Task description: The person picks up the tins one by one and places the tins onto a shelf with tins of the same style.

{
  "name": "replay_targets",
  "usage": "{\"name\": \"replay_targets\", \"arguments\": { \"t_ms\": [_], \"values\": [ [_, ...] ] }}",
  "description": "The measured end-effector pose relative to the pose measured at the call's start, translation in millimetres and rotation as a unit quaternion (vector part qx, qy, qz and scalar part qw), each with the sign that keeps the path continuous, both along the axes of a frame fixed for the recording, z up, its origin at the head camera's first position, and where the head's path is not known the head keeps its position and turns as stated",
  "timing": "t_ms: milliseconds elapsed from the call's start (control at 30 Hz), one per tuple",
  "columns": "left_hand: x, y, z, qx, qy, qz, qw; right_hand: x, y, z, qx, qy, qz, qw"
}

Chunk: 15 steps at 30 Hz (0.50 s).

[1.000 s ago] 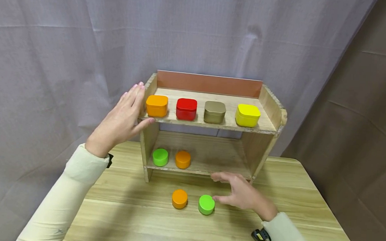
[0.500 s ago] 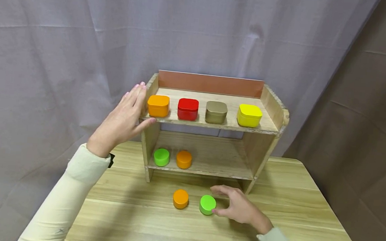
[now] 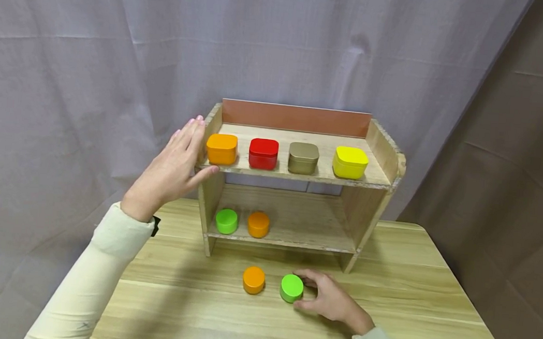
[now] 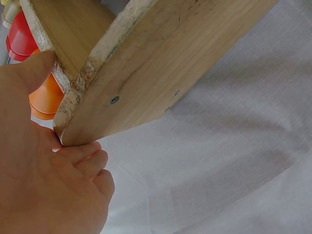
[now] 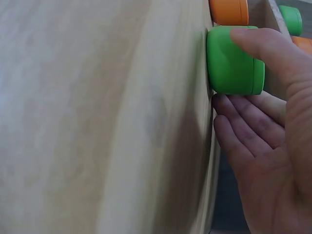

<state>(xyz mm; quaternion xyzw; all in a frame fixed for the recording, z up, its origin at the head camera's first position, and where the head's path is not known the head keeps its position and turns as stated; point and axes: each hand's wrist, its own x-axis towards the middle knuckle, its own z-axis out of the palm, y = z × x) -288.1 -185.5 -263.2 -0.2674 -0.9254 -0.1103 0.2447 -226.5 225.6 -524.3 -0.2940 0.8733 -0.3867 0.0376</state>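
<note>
My left hand [image 3: 166, 171] lies along the left side of a small wooden shelf [image 3: 290, 243], fingers straight and thumb at the front edge of its upper board. The left wrist view shows the side panel [image 4: 131, 78] between thumb and fingers. On the table, my right hand [image 3: 331, 300] has its thumb and fingers curved round a round green container [image 3: 291, 288], fingertips right at its sides. In the right wrist view, the thumb overlaps the green container [image 5: 231, 61] and the fingers are at its other side. Left of it stands a round orange container [image 3: 253, 280].
The upper board carries rounded square containers: orange [image 3: 222, 149], red [image 3: 263, 154], bronze [image 3: 303, 158] and yellow [image 3: 349, 163]. A round green container [image 3: 227, 222] and a round orange one [image 3: 258, 224] stand on the lower board's left. Grey curtain [image 3: 279, 40] hangs behind.
My right hand has moved down and slightly left, away from the shelf's lower edge, and now closes round the green container. The left hand has stayed on the shelf.
</note>
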Motion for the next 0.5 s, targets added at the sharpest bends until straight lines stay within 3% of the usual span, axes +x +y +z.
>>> {"name": "replay_targets", "arguments": {
  "t_ms": [500],
  "values": [
    [0.6,0.8,0.8,-0.002,-0.005,0.004,1.0,-4.5,-2.9,-0.8,0.0,0.013,0.001,1.0]
  ]
}}
